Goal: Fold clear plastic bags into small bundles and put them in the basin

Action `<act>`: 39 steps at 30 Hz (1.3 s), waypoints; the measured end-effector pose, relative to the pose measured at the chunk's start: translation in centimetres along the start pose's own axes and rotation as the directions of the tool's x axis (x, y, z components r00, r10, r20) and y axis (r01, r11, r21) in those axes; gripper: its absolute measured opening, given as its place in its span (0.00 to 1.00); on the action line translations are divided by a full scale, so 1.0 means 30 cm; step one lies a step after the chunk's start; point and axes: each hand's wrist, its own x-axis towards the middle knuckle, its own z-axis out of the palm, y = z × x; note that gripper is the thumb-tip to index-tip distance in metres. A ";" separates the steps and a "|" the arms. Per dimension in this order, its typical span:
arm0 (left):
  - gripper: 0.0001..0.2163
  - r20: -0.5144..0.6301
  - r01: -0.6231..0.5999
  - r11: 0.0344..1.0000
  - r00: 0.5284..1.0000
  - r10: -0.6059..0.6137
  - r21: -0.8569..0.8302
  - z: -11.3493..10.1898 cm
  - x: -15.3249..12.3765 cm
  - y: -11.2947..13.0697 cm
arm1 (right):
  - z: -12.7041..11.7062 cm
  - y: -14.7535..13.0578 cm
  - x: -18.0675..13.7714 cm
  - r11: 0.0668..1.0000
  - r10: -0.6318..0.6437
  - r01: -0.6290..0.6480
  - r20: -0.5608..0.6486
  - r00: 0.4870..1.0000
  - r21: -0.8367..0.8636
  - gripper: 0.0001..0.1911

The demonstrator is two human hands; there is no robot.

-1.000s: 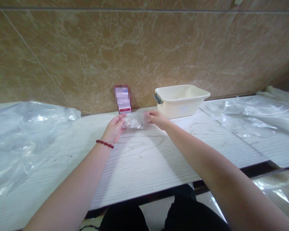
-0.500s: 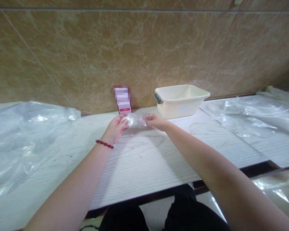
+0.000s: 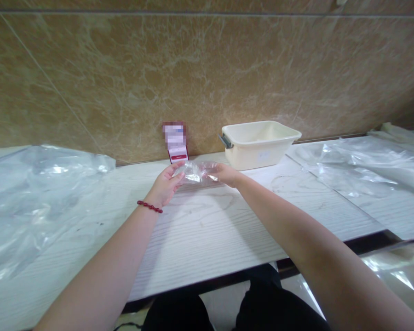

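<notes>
Between my hands, a small clear plastic bag (image 3: 195, 172) is held just above the white wood-grain table (image 3: 200, 230). My left hand (image 3: 166, 183) grips its left end, thumb on the near side. At the other end, my right hand (image 3: 226, 174) has its fingers closed on the plastic, partly hidden by it. Whether anything lies inside the bag I cannot tell. Right behind my left hand, a phone with a lit screen (image 3: 178, 154) leans on the wall.
A cream plastic tub (image 3: 258, 154) with a grey handle stands against the marbled wall, right of the phone. Large clear plastic bags (image 3: 44, 197) cover the table's left side. More clear plastic sheets (image 3: 359, 165) are spread at the right.
The plastic between my hands has shifted and creased differently, bulging a little more toward the right hand. Both hands stay almost in the same place.
</notes>
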 end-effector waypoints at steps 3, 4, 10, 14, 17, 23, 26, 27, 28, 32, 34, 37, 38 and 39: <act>0.18 0.012 0.001 1.000 1.000 -0.001 0.009 -0.004 -0.001 -0.003 | -0.008 0.002 0.000 0.995 -0.020 0.021 0.004 1.000 -0.098 0.18; 0.18 0.016 0.000 1.000 1.000 -0.001 0.014 -0.006 -0.001 -0.004 | -0.010 0.001 -0.002 0.990 -0.021 0.021 0.007 1.000 -0.143 0.16; 0.20 0.014 0.003 0.998 1.000 -0.004 0.056 -0.008 -0.002 -0.003 | -0.009 -0.008 -0.004 0.968 -0.035 0.028 -0.023 0.999 -0.249 0.14; 0.22 0.004 0.029 0.995 1.000 -0.030 0.094 -0.007 -0.002 -0.002 | -0.013 0.014 0.015 0.976 -0.075 0.043 -0.143 0.987 -0.215 0.16; 0.22 0.007 0.027 0.993 1.000 -0.028 0.116 -0.007 -0.001 -0.003 | -0.023 0.039 0.032 0.970 -0.113 0.066 -0.194 0.974 -0.233 0.16; 0.19 -0.002 0.024 0.983 1.000 -0.024 0.182 -0.028 0.010 -0.026 | -0.019 0.042 0.032 0.983 -0.100 0.062 -0.223 0.970 -0.171 0.14; 0.17 -0.012 0.056 0.973 0.998 -0.055 0.225 -0.045 0.017 -0.036 | -0.014 0.031 0.026 0.985 -0.068 0.033 -0.211 0.975 -0.168 0.14; 0.17 -0.015 0.067 0.969 0.998 -0.065 0.236 -0.048 0.019 -0.036 | -0.014 0.031 0.025 0.982 -0.069 0.029 -0.211 0.975 -0.187 0.15; 0.18 -0.015 0.082 0.966 0.997 -0.080 0.244 -0.050 0.018 -0.034 | -0.016 0.032 0.025 0.977 -0.075 0.029 -0.212 0.974 -0.212 0.15; 0.22 0.023 0.199 0.955 0.978 -0.209 0.221 -0.048 0.010 -0.012 | -0.028 0.051 0.030 0.960 -0.072 0.007 -0.223 0.972 -0.281 0.15; 0.23 0.035 0.251 0.950 0.964 -0.262 0.184 -0.045 0.004 -0.001 | -0.032 0.056 0.031 0.960 -0.046 -0.023 -0.238 0.970 -0.277 0.14; 0.21 0.019 0.282 0.948 0.958 -0.287 0.146 -0.042 0.002 0.006 | -0.030 0.051 0.029 0.973 0.000 -0.058 -0.251 0.968 -0.224 0.12; 0.20 0.013 0.286 0.948 0.957 -0.290 0.142 -0.041 0.003 0.006 | -0.028 0.048 0.028 0.979 0.011 -0.063 -0.261 0.965 -0.194 0.12; 0.20 0.010 0.289 0.947 0.956 -0.293 0.141 -0.041 0.004 0.006 | -0.026 0.043 0.027 0.985 0.017 -0.063 -0.273 0.962 -0.161 0.13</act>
